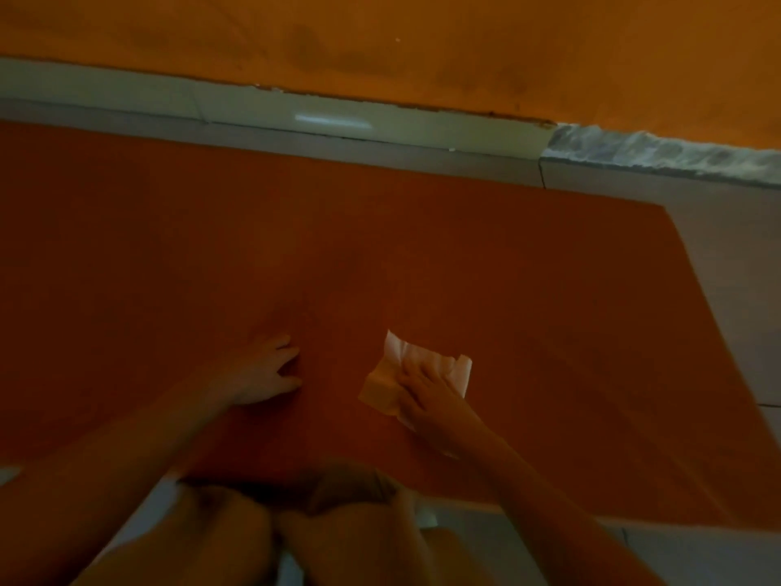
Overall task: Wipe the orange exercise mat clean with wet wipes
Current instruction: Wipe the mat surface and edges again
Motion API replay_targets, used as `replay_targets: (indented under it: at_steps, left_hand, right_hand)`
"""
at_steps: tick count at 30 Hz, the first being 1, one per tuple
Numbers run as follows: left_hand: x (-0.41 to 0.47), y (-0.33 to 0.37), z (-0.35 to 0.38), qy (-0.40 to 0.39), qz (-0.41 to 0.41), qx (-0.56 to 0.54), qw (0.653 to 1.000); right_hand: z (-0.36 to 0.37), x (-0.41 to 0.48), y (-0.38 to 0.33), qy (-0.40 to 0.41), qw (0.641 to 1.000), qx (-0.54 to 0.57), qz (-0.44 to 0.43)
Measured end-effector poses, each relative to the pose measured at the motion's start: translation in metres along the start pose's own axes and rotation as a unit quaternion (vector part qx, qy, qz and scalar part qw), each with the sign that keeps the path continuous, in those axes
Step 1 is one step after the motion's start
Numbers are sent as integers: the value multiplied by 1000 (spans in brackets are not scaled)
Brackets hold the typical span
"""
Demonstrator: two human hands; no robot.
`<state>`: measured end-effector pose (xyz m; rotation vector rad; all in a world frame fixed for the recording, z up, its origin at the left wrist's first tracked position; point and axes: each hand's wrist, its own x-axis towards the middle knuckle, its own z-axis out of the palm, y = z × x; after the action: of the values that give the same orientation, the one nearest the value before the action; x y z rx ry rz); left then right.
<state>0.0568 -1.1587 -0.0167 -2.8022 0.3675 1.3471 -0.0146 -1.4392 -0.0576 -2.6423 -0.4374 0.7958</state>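
A white wipe [416, 372] is pressed flat onto the orange mat [422, 255] by the right hand [427, 389], while the left hand [264, 367] is rested beside it, fingers relaxed

An orange wall [465, 31] filled the top of the frame, with dark smudges [329, 57] at upper center. Below it a pale baseboard [169, 99] ran from the left edge toward the right, carrying 1 bright streak of reflected light [334, 120]. At upper right it met a grey marbled strip [659, 152]. Grey floor tiles [727, 268] showed down the right side. The room was dim.
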Motion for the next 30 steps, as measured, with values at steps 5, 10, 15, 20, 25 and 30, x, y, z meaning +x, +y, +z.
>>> replay_targets:
  at_steps: [5,10,15,20,25,30]
  left_hand:
    - [-20,23,31,25,-20,-39,999]
    - [-29,22,46,53,-8,-84,995]
    - [-16,31,52,153,-14,-107,982]
    - [8,64,60,213,-2,-95,972]
    - [22,70,58,240,-36,-144,959]
    - [27,80,62,281,-11,-132,951]
  right_hand:
    - [-24,-33,-6,43,989,132,57]
    - [-31,-48,1,48,995,72,50]
    - [-52,-51,42,-1,1000,-4,23]
    - [-35,-74,78,-5,997,-62,-39]
    - [-29,-62,92,33,999,-3,-24]
    - [-20,-30,74,4,998,-50,-25]
